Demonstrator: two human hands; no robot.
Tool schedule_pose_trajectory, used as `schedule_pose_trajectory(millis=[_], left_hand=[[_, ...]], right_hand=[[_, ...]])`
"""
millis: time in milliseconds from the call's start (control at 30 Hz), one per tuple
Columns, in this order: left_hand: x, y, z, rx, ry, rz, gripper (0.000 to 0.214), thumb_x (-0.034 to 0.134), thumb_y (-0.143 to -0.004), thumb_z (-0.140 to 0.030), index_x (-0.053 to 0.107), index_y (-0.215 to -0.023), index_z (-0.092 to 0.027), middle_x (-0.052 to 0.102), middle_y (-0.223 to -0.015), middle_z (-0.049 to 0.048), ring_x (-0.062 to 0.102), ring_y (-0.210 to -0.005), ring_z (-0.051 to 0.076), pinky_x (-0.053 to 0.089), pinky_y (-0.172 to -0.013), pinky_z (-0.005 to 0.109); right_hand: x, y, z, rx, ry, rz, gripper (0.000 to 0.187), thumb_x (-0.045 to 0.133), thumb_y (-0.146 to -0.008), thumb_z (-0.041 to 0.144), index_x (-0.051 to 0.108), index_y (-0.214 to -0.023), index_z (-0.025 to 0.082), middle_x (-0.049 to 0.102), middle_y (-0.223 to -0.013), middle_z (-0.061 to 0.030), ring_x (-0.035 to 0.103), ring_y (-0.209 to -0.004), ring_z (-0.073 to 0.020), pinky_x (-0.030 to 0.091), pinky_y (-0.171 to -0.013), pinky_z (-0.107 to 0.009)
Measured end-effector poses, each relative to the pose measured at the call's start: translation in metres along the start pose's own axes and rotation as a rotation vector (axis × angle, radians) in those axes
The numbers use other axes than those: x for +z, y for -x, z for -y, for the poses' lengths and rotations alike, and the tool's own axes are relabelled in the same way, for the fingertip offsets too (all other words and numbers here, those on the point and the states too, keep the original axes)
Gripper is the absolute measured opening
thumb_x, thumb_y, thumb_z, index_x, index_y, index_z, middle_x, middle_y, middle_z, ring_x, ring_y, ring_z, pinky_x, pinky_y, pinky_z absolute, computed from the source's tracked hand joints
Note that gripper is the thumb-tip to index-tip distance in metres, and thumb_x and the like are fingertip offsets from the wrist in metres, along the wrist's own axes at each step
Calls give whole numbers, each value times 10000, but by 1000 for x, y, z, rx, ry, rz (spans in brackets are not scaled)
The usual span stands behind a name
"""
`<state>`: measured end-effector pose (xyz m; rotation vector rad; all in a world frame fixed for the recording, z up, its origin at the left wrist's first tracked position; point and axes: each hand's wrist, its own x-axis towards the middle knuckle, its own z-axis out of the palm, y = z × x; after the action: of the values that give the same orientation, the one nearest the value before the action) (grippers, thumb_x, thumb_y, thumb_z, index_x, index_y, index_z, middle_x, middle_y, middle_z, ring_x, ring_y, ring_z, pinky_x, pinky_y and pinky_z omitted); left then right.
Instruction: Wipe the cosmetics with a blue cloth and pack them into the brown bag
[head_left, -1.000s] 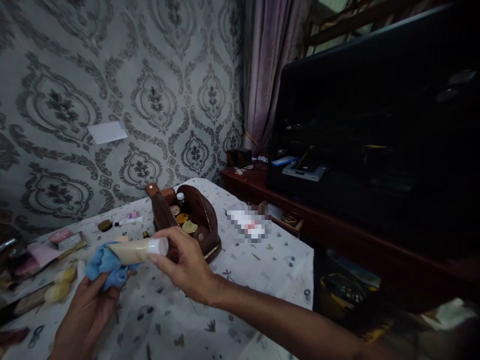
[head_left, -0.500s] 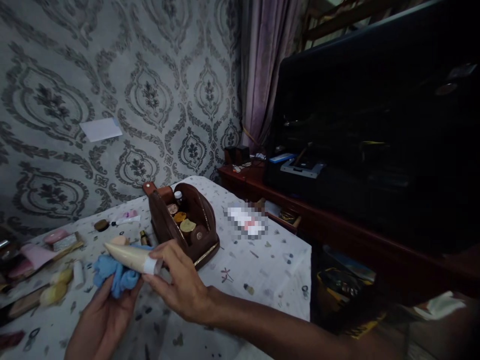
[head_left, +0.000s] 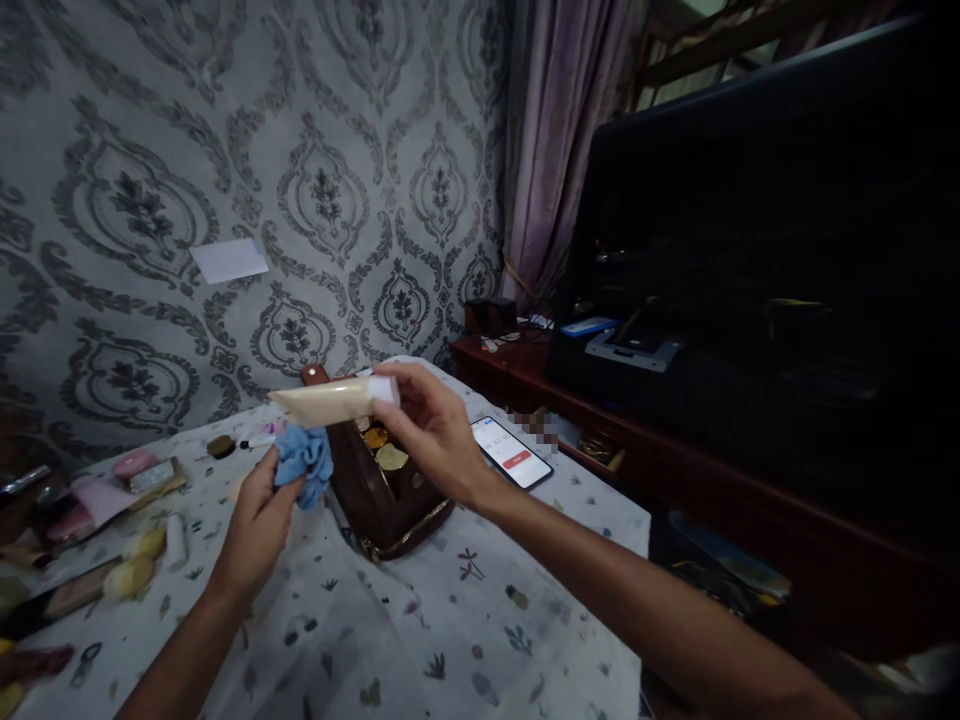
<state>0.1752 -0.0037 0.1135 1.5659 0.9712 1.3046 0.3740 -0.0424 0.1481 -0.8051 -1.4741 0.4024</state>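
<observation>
Raising the tube (head_left: 324, 403) above the cloth (head_left: 304, 468), by the bag (head_left: 375, 508) toward the tabletop (head_left: 420, 645) far edge, we are clasping its cap (head_left: 385, 391) in our right grip (head_left: 431, 425) and pinching the cloth in our left grip (head_left: 259, 515), leaving the tube exposed.

So there's one left hand (head_left: 257, 515) and one right hand (head_left: 435, 430), two total. Then one cosmetic tube (head_left: 330, 403), one blue cloth (head_left: 306, 465), one brown bag (head_left: 382, 512) with at least two round items (head_left: 391, 457) showing inside, one smartphone (head_left: 510, 453), one worktop (head_left: 409, 650). Also one sheet of paper (head_left: 229, 261), one purple curtain (head_left: 546, 150) and two small dark boxes (head_left: 503, 316). Cosmetics (head_left: 133, 463) on the left? Too blurry to count, tbh.
</observation>
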Motion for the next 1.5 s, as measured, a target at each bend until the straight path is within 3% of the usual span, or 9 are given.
schedule_pose_trajectory(millis=[167, 267, 367, 533, 733, 1300, 1500], left_hand=[[-5, -8, 7, 372, -502, 191, 375, 498, -853, -258, 654, -1192, -216, 652, -1061, 72, 597, -1021, 245, 465, -937, 333], [-4, -2, 14, 415, -699, 271, 523, 413, -832, -154, 592, -1316, -241, 610, -1086, 72, 595, -977, 225, 473, -856, 306], [-3, 4, 20, 434, -784, 275, 575, 392, -817, -119, 573, -1346, -254, 596, -1114, 78, 586, -975, 223, 468, -804, 292], [-3, 5, 26, 437, -770, 263, 556, 371, -847, -130, 569, -1354, -241, 595, -1114, 85, 585, -975, 221, 466, -813, 300], [-3, 5, 29, 433, -712, 263, 533, 375, -878, -150, 556, -1371, -241, 597, -1137, 90, 589, -1006, 217, 474, -852, 298], [-4, 6, 32, 406, -659, 263, 483, 400, -908, -198, 564, -1360, -237, 591, -1203, 110, 603, -1027, 224, 490, -865, 287], [-6, 5, 36, 449, -680, 278, 504, 400, -897, -149, 548, -1372, -228, 580, -1215, 103, 595, -1034, 212, 472, -867, 269]], right_hand=[[-34, -26, 1, -90, 208, -7, 330, 564, -921, 278, 549, -1239, 192, 613, -1171, -68, 609, -958, -166, 495, -846, -287], [-45, -38, -4, -108, 390, 69, 390, 584, -897, 232, 487, -1272, 182, 608, -1111, -58, 605, -886, -160, 487, -824, -288], [-46, -50, -16, -114, 597, 249, 309, 586, -882, 186, 506, -1180, 172, 624, -1044, -50, 595, -870, -175, 466, -819, -298], [-37, -64, -40, -135, 827, 506, 251, 551, -892, 138, 499, -1137, 143, 626, -1054, -90, 589, -949, -220, 435, -813, -309], [-26, -70, -53, -83, 1000, 645, 223, 561, -897, 150, 509, -1114, 150, 630, -1079, -108, 605, -962, -229, 435, -795, -309], [-8, -82, -103, -90, 1104, 770, 316, 573, -896, 152, 514, -1202, 102, 658, -1122, -157, 629, -991, -260, 439, -764, -303], [-3, -89, -106, -45, 1142, 801, 362, 538, -890, 77, 540, -1251, 104, 627, -1171, -175, 631, -1006, -249, 447, -782, -292]])
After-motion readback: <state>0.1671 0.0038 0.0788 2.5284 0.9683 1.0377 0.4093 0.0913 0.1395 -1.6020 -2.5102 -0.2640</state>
